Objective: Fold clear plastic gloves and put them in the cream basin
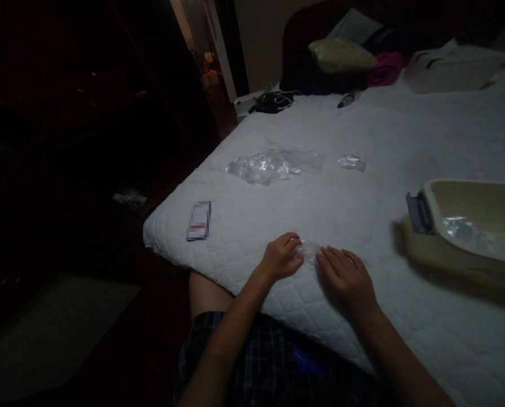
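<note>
A small clear plastic bag (309, 252) lies on the white quilted bed cover, between my two hands. My left hand (281, 257) grips its left end, with fingers curled and the thumb beneath. Over the bag's right side, my right hand (346, 275) rests with fingers stretched out and lying flat, the fingertips touching the plastic. Farther up the bed is a heap of crumpled clear plastic (265, 165), and right of it sits a small folded plastic packet (351, 163).
A cream plastic bin (451, 249) with a grey latch and clear plastic inside stands at the right. A phone (199, 221) lies near the bed's left corner. Toward the headboard are a pillow (341, 55), dark clothing and a white box (451, 68).
</note>
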Action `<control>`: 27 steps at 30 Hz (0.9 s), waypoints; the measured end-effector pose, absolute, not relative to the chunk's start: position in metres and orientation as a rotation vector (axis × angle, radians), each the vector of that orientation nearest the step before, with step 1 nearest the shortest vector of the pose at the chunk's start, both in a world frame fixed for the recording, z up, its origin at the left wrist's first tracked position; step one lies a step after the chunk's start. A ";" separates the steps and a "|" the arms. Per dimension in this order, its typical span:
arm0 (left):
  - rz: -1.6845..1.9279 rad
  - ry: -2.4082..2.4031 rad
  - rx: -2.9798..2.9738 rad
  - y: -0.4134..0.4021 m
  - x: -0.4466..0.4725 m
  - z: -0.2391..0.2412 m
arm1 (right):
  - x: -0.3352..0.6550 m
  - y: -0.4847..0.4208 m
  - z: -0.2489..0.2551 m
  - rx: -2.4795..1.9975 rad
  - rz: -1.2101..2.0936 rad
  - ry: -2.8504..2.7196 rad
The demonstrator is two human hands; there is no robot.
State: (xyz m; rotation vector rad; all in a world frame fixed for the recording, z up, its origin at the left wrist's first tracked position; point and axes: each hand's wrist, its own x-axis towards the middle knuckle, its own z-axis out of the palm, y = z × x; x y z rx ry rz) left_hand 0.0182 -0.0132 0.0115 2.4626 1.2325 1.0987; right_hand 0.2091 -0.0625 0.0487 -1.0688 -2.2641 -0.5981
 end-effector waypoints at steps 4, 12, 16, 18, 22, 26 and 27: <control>1.048 1.255 2.594 -0.015 0.016 0.012 | 0.210 -0.070 0.039 -1.036 -0.552 -2.304; 0.931 1.277 2.775 -0.022 0.013 0.020 | 0.217 -0.075 0.019 -1.032 -0.337 -2.332; 0.944 1.207 2.762 -0.027 0.005 0.019 | 0.218 -0.072 0.017 -1.082 -0.246 -2.341; 1.011 1.220 2.757 -0.033 0.003 0.021 | 0.217 -0.072 0.016 -1.086 -0.224 -2.350; 0.924 1.267 2.897 -0.049 0.013 0.027 | 0.216 -0.071 0.016 -1.092 -0.197 -2.367; 0.538 1.284 2.941 -0.061 0.023 0.025 | 0.218 -0.074 0.016 -1.094 -0.109 -2.345; 0.479 1.326 2.909 -0.062 0.024 0.024 | 0.220 -0.075 0.015 -1.091 -0.059 -2.324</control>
